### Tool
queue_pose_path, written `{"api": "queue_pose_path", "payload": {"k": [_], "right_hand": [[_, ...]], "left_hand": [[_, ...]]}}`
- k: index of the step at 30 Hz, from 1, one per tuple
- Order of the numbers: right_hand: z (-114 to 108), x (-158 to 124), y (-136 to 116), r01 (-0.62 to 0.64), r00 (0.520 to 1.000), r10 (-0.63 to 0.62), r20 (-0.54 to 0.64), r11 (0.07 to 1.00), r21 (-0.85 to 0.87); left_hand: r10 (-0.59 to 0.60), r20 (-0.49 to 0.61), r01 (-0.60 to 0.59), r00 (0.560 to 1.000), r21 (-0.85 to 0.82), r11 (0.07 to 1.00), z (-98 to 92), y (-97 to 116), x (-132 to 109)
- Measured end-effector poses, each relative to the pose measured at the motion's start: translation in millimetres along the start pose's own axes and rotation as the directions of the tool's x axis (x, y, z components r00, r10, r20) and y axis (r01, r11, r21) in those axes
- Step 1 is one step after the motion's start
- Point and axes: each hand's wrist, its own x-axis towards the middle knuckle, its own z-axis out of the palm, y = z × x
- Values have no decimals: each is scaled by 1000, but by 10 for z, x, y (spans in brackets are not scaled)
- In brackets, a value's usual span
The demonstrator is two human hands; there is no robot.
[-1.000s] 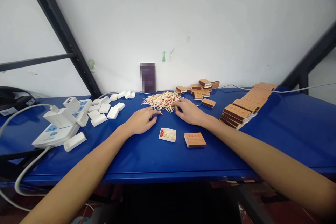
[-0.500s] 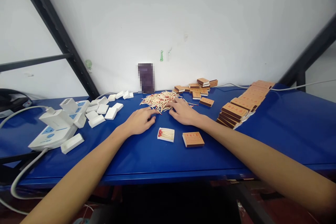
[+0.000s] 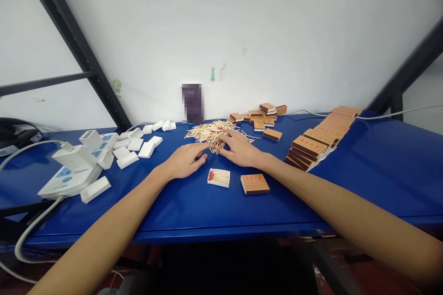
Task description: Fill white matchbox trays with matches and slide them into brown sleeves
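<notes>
A loose heap of red-tipped matches point(image 3: 204, 132) lies on the blue table. My left hand point(image 3: 186, 160) is at the heap's near left edge, index finger stretched to the matches and thumb apart. From the right, my right hand point(image 3: 240, 149) rests on the near side of the heap, fingers spread over the matches and thumb apart. I see no match held in either hand. In front of them sits a white matchbox tray point(image 3: 219, 178) partly filled with matches, heads to the left. To its right lies a closed matchbox point(image 3: 255, 184) with an orange-brown cover.
White empty trays point(image 3: 135, 144) are scattered at left beside a white power strip point(image 3: 69, 182) with chargers and cables. Several matchboxes point(image 3: 259, 124) are piled behind the heap, and a row of matchbox covers point(image 3: 309, 144) leans at right. A blurred dark box point(image 3: 194, 103) stands against the wall.
My left index finger has reached a little further right along the heap's near edge. My right hand has shifted slightly left, and some matches at the near edge have moved.
</notes>
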Motion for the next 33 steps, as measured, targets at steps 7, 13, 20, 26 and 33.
{"api": "queue_pose_path", "payload": {"k": [7, 13, 20, 26, 33], "right_hand": [[-44, -47, -15, 152, 988, -155, 26, 984, 94], [-97, -32, 52, 171, 985, -174, 11, 977, 127], [-90, -11, 71, 133, 991, -131, -24, 989, 70], [-158, -58, 57, 79, 997, -80, -3, 992, 102], [-246, -124, 52, 111, 992, -117, 49, 988, 106]], "left_hand": [[35, 58, -39, 998, 70, 997, 22, 28, 20], [18, 99, -30, 995, 123, 992, 0, 64, 23], [51, 91, -61, 995, 118, 991, -29, 31, -7], [34, 76, -43, 997, 122, 992, -37, 3, -13], [7, 39, -13, 999, 159, 987, -16, -56, -11]]}}
